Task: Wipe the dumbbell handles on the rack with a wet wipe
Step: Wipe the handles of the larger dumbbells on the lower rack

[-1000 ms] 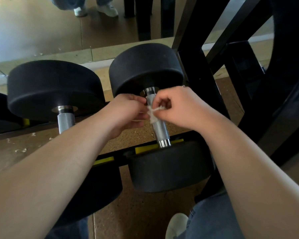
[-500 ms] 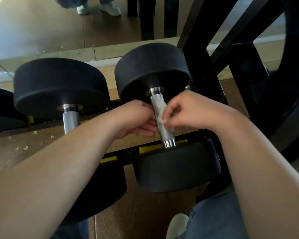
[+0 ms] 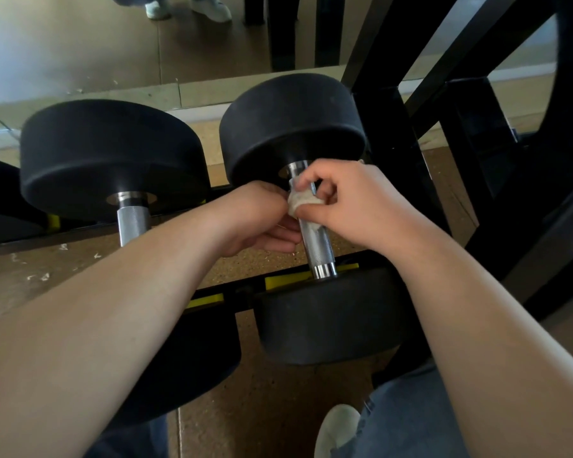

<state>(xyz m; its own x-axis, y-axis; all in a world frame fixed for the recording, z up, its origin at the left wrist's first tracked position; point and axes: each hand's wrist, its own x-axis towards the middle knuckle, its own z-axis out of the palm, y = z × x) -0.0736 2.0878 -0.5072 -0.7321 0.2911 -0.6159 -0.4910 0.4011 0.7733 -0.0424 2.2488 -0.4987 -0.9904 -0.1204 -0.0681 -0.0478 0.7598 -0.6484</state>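
Note:
Two black dumbbells lie side by side on a low black rack (image 3: 245, 289). The right dumbbell (image 3: 291, 127) has a knurled steel handle (image 3: 318, 246). A crumpled white wet wipe (image 3: 301, 200) is wrapped around the upper part of that handle. My right hand (image 3: 348, 206) pinches the wipe from the right with thumb and fingers. My left hand (image 3: 262, 216) pinches it from the left, its fingers curling under the handle. The left dumbbell (image 3: 113, 160) shows a bare steel handle (image 3: 133, 223), partly hidden behind my left forearm.
Black rack uprights (image 3: 387, 127) rise just right of my right hand. Yellow pads (image 3: 291, 279) sit on the rack rail. A mirror (image 3: 80, 44) runs behind the rack, showing someone's shoes. My jeans leg and white shoe (image 3: 338, 428) are on the cork-like floor below.
The wipe went from held between both hands to wrapped on the right dumbbell's handle. Both hands now sit higher on the handle, near the far weight.

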